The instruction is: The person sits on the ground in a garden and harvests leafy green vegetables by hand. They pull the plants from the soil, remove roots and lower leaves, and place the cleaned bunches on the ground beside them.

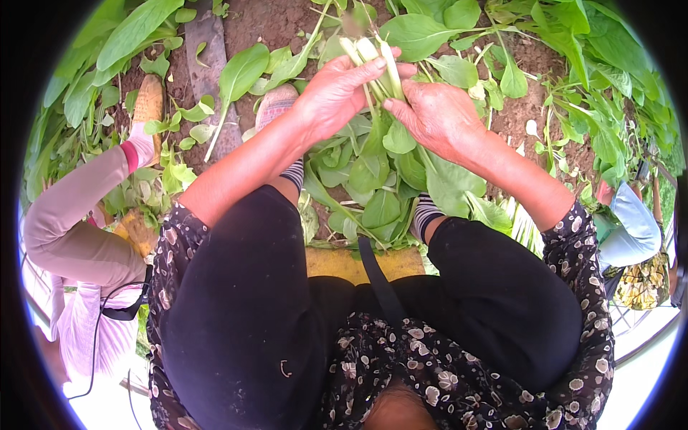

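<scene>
At the top centre, my left hand (339, 92) closes its thumb and fingers round a small bunch of pale green leafy vegetable stalks (382, 67). The stalk ends point up and away from me, and the leaves hang down below. My right hand (441, 113) is at the right side of the same bunch, its thumb and fingers against a stalk. Near the stalk ends is a blurred brownish bit, too unclear to name. Under both hands, between my feet, lies a heap of loose green leaves (380, 208) on the soil.
Leafy plants (602, 107) grow at both sides. A flat grey strip (207, 51) lies on the soil at the upper left. A yellow seat or mat (344, 264) is beneath me. One person (80, 199) crouches at the left, another (631, 231) at the far right. Pale cut stalks (524, 223) lie right of my knee.
</scene>
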A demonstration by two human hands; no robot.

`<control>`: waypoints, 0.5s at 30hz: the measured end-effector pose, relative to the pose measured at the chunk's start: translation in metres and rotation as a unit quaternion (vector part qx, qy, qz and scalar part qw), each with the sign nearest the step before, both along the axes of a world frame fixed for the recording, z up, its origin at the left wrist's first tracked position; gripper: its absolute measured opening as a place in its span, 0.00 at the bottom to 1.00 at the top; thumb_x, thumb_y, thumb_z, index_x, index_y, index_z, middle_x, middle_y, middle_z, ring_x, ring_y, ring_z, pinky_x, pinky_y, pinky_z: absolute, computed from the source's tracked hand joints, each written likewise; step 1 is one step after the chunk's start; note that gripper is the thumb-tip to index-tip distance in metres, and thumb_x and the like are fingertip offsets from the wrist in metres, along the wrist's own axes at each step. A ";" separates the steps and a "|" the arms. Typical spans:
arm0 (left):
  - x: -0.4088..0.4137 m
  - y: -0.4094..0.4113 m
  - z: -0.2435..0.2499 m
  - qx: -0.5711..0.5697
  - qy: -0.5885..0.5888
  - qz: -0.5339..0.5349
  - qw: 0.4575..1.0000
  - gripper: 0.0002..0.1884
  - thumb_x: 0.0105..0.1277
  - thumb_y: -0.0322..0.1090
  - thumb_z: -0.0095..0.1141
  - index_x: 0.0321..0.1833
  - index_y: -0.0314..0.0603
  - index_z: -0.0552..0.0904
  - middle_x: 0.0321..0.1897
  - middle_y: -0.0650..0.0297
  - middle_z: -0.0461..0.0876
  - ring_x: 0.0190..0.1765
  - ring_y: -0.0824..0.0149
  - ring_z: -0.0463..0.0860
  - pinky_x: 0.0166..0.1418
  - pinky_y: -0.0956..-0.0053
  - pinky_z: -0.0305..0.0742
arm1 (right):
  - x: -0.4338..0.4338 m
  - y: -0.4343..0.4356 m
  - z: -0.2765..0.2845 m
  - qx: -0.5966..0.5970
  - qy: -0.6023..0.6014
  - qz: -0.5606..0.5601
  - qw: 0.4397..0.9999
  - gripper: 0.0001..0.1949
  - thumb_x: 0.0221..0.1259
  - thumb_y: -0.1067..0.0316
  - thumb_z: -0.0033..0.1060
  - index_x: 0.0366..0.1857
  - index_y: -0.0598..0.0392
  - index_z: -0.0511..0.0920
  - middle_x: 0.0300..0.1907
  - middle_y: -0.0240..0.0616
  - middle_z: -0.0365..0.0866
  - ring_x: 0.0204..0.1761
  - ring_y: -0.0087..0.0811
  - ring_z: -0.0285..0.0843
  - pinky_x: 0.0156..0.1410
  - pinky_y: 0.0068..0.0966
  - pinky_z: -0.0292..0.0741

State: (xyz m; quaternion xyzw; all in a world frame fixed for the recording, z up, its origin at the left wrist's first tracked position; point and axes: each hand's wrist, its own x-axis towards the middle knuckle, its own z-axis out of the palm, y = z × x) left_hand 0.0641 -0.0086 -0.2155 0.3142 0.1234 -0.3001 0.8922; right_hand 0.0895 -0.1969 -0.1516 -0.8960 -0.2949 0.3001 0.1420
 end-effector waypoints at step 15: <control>-0.002 0.007 -0.003 0.023 0.011 0.010 1.000 0.24 0.75 0.36 0.56 0.69 0.32 0.72 0.62 0.57 0.79 0.61 0.67 0.80 0.69 0.63 0.75 | 0.007 -0.013 -0.024 0.220 0.109 -0.187 0.951 0.19 0.70 0.55 0.53 0.54 0.58 0.82 0.39 0.48 0.87 0.44 0.48 0.86 0.50 0.39 0.80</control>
